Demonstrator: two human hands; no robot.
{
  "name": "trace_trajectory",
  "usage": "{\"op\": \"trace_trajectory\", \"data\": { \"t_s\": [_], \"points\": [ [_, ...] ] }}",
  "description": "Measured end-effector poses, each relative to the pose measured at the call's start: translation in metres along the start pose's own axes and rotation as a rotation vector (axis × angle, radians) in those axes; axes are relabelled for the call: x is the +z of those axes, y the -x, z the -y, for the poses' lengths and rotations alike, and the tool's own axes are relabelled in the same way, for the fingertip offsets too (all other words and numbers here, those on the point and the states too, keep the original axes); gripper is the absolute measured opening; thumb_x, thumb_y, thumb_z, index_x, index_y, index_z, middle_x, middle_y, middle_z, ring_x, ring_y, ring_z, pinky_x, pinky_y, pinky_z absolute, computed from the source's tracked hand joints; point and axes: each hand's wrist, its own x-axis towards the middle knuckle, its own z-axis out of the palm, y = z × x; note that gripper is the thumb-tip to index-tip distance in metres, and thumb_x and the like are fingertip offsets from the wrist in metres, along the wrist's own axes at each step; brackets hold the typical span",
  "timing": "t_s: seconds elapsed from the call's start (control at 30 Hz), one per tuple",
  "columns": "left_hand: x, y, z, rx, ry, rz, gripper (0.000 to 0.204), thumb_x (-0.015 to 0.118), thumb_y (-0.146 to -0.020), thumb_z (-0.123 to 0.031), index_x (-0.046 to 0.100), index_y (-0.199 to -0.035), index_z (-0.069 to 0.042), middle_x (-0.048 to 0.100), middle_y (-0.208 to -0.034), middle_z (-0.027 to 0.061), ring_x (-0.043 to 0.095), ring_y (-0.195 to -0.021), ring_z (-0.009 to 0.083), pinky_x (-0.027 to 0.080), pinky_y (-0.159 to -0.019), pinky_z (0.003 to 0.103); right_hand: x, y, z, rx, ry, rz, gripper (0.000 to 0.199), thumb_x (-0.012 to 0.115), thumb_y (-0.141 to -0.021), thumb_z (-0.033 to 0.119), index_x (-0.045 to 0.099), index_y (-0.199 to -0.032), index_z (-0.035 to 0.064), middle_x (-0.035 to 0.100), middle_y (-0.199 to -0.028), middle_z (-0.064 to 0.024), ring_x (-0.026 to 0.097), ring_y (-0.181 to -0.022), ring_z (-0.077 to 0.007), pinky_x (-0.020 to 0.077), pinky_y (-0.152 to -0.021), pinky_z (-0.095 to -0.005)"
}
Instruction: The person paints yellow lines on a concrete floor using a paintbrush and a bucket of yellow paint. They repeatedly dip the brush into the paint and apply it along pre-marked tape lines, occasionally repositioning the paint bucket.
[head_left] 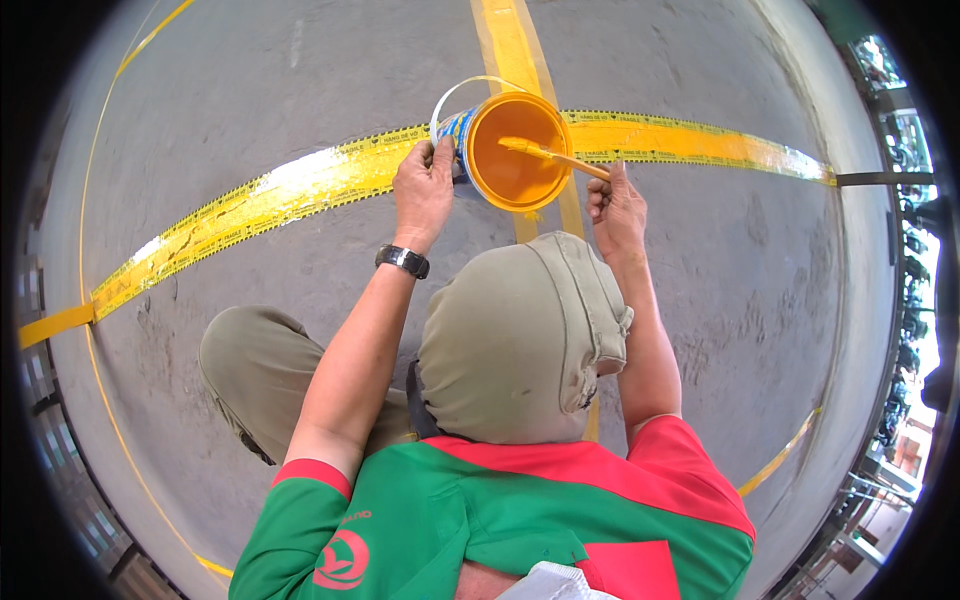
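Observation:
My left hand [425, 190] is closed on the near left side of a paint bucket [500, 183], its fingers partly hidden. The bucket is tilted so its round mouth faces me; its inside is coated with orange-yellow paint, and a pale wire-like handle arches over its far left side. In my right hand [617, 210], fingers pinch the end of a slim paintbrush [572, 162]. The brush reaches left across the rim, and its paint-covered bristles are within the bucket's mouth. How much paint lies inside, I cannot tell.
Grey concrete floor [250, 100] surrounds me. A yellow painted band [690, 138], edged with printed yellow tape [210, 228], runs left to right behind the bucket. Another yellow stripe [506, 45] crosses it. My bent khaki-clad knees [520, 340] are close below the hands. A pale ledge [860, 250] borders the right side.

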Motion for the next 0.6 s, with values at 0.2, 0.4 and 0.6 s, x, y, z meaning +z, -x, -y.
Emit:
{"op": "trace_trajectory", "data": {
  "t_s": [0.2,0.4,0.6],
  "points": [
    [0.001,0.004,0.009,-0.037,-0.006,0.031,0.041,0.057,-0.104,-0.04,0.065,-0.103,0.001,0.061,-0.083,0.0007,0.059,-0.072,0.007,0.057,-0.064,0.028,-0.012,-0.011,-0.039,0.151,-0.167,-0.094,0.045,0.065,-0.097,0.045,0.06,-0.097,0.0008,0.061,-0.076,-0.0065,0.054,-0.061,-0.0107,0.0416,-0.047,-0.0233],
    [-0.001,0.005,0.013,-0.09,0.077,0.017,0.041,0.056,-0.104,-0.04,0.064,-0.102,0.001,0.061,-0.085,0.0019,0.06,-0.073,0.0078,0.059,-0.065,0.029,-0.023,-0.016,-0.054,0.188,-0.344,0.157,0.036,0.061,-0.102,0.035,0.06,-0.111,0.0002,0.064,-0.088,-0.009,0.056,-0.071,-0.0127,0.045,-0.057,-0.0247],
    [0.0,0.006,0.008,-0.158,0.231,0.011,0.04,0.055,-0.104,-0.039,0.062,-0.106,0.001,0.062,-0.088,0.0034,0.065,-0.075,0.0111,0.061,-0.067,0.031,-0.04,-0.01,-0.034,-0.191,-0.09,0.408,0.029,0.058,-0.103,0.017,0.061,-0.127,-0.0008,0.069,-0.103,-0.0131,0.059,-0.079,-0.0125,0.05,-0.068,-0.026]
  ]
}}
